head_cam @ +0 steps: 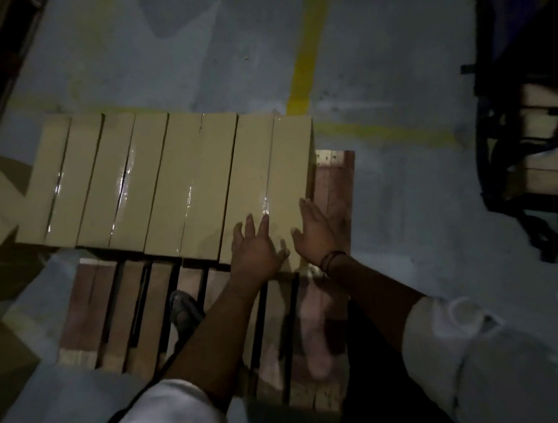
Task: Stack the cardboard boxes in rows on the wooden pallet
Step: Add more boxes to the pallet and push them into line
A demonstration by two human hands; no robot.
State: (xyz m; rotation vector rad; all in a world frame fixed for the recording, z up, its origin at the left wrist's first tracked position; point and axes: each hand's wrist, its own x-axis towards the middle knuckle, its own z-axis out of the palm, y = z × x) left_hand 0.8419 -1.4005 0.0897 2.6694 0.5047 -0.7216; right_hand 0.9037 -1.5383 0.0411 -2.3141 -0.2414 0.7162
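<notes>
**Head view, looking down.** A wooden pallet (140,318) rests on the floor (163,55). A row of cardboard boxes (158,179) lies side by side across its far half. The near slats are bare except for a foot (185,310).

**Hazards, as judged.**
- The end box (255,167) sits near the pallet's right edge, with only a strip of bare wood beside it. A push from the left could slide it into overhang there.
- Too firm a push from the right could crowd the neighbouring boxes and skew the row, whose near ends look slightly stepped.
- The gaps between slats could catch the foot.

**Pose.** Both arms reach forward from white sleeves (172,414).
- The left hand (257,245) lies palm-down on the near part of the end box's top, fingers straight and spread.
- The right hand (318,231), with a band (332,257) at its wrist, stands edge-on at that box's right side, fingers straight.
- Neither grip encloses anything: both are flat, apparently pressing rather than holding.
</notes>
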